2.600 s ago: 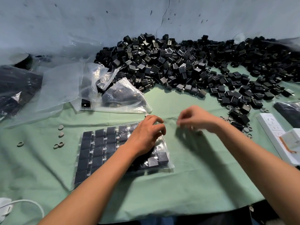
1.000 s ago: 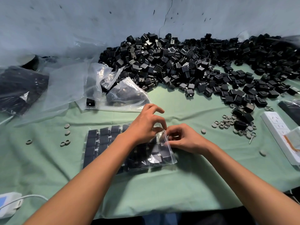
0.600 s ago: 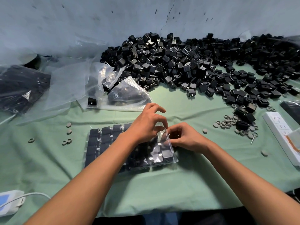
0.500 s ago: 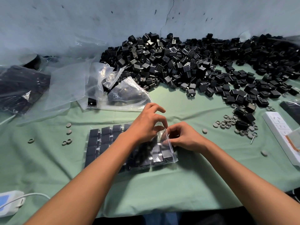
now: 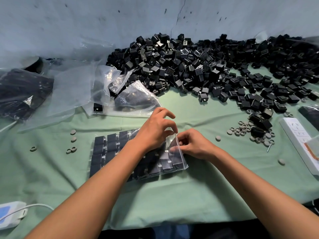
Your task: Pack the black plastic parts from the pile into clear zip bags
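Tablecloth [image 5: 172,200] pale green, plain, no pattern. Pile of parts [image 5: 198,69] black, some with small silver metal bits. Zip bag [image 5: 174,152] clear, glossy, rows of black parts showing through. Empty bags [image 5: 74,90] clear to milky, with white glare. Rings [image 5: 241,129] and discs grey. Power strip [image 5: 298,135] white with light grey sockets. Wall [image 5: 86,23] pale blue-grey with dark specks and a thin dark crack. Cable [image 5: 34,207] white. Bag at far left [image 5: 22,94] clear over black contents.
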Available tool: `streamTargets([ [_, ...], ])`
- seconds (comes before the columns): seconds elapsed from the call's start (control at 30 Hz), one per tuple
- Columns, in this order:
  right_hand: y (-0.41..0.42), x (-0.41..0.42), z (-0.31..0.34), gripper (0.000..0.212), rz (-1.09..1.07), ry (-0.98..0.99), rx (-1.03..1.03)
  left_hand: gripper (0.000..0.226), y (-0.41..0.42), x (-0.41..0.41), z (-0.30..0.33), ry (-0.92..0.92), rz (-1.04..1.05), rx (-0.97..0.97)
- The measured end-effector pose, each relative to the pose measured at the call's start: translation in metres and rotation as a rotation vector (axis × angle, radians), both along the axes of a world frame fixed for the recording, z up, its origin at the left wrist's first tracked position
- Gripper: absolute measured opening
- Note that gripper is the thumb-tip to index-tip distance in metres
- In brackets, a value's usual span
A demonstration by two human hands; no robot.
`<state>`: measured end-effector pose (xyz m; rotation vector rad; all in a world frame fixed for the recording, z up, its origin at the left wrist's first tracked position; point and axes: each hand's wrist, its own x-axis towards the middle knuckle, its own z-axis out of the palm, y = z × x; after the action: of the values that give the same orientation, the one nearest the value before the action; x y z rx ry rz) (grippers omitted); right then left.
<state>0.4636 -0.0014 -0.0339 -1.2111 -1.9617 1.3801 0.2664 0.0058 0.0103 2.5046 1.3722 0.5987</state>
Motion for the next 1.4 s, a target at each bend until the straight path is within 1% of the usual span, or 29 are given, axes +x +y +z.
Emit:
streamTargets([
  [0.13,0.0,0.001,0.001,0.014,0.028,0.038,-0.011,0.014,0.002,-0.002,0.0,0.011,0.004,-0.045],
  [0.2,0.0,0.002,0.0,0.015,0.03,0.048,-0.007,0.022,0.003,-0.005,-0.003,-0.016,0.036,-0.044],
  [0.27,0.0,0.002,-0.001,0.014,0.03,0.059,-0.037,0.026,0.002,-0.01,-0.006,-0.047,0.085,-0.042],
  [0.37,0.001,0.002,-0.002,0.013,0.039,0.062,-0.067,0.022,-0.003,-0.021,-0.015,-0.06,0.145,-0.061],
  [0.5,0.002,0.004,-0.002,0.01,0.052,0.089,-0.089,0.016,-0.014,-0.034,-0.024,-0.091,0.145,-0.1],
  [0.67,0.003,0.005,-0.004,0.006,0.043,0.109,-0.099,0.019,-0.021,-0.042,-0.024,-0.114,0.139,-0.142],
  [0.87,0.003,0.007,-0.004,0.011,0.078,0.106,-0.067,0.028,-0.021,-0.05,-0.019,-0.064,0.073,-0.207],
  [1.2,0.003,0.006,-0.005,0.015,0.092,0.111,-0.075,0.035,-0.014,-0.049,-0.007,0.086,-0.033,-0.092],
  [1.4,0.001,0.005,-0.006,0.015,0.078,0.113,-0.078,0.033,-0.013,-0.047,-0.007,0.11,-0.057,-0.056],
])
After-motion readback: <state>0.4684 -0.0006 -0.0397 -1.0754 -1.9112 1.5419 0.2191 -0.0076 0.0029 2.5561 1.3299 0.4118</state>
